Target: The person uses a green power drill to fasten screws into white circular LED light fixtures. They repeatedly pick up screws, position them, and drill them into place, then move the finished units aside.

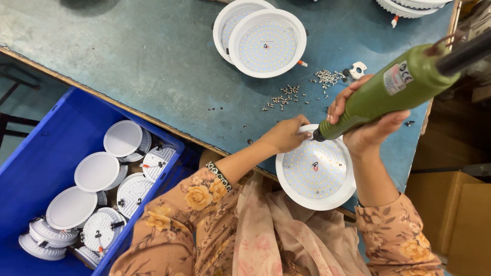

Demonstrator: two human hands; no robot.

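My right hand [365,125] grips a green electric screwdriver [394,89], its tip down at the far rim of a round white lamp fixture [315,176] with a dotted light panel. This fixture lies at the near edge of the blue-green table [153,56]. My left hand [286,134] rests on the fixture's far left rim, fingers pinched close to the screwdriver tip. Whether it holds a screw I cannot tell. A pile of small screws [286,97] lies just beyond my hands.
Two more round white fixtures [267,43] overlap at the far middle of the table. A blue crate [46,153] at lower left holds several white fixtures [97,171]. Cardboard boxes [455,214] stand at right. A small white clip [359,69] lies near more screws.
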